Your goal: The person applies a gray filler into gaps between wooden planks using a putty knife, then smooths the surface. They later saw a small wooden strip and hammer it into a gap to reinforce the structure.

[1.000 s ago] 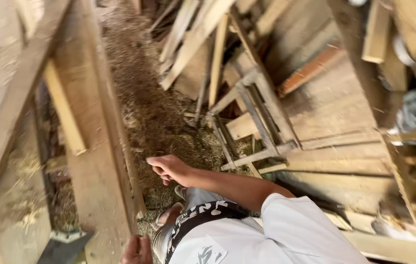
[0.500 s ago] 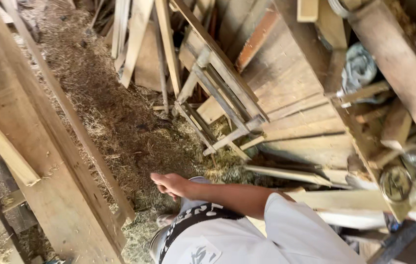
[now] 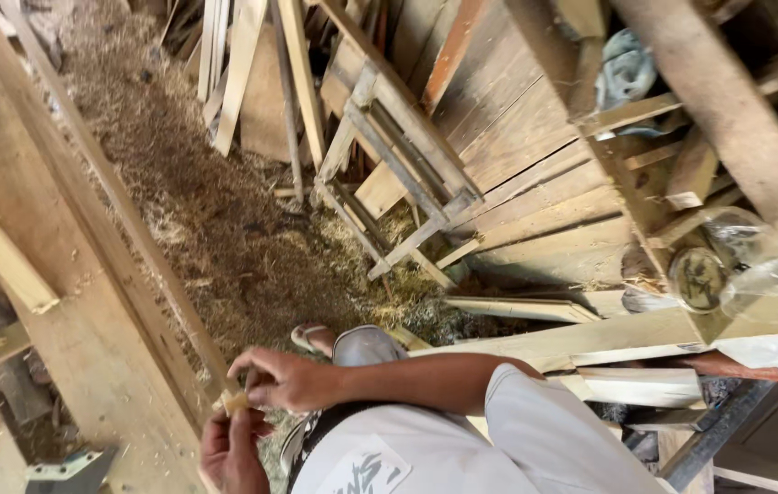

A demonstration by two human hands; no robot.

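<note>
My right hand [image 3: 286,380] reaches across from the right in a white sleeve and pinches a small pale piece of wood [image 3: 233,401] at its fingertips. From the bottom edge my left hand [image 3: 232,450] comes up under the same piece, its fingers closed around the lower end. Both hands hover beside a long wooden beam [image 3: 124,274] that runs diagonally along the left. Just behind the hands are my knee in grey cloth [image 3: 366,346] and a sandalled foot [image 3: 308,337].
Sawdust and shavings [image 3: 215,220] cover the floor. A wooden frame [image 3: 398,174] and loose planks [image 3: 243,73] lean at the back. Stacked boards [image 3: 590,338] and a clear plastic bag [image 3: 764,265] fill the right. A grey metal bracket [image 3: 69,471] sits bottom left.
My right hand, stretched out flat before, has drawn in and closed on the small wood piece. My left hand has come up from the bottom to meet it. The view has shifted.
</note>
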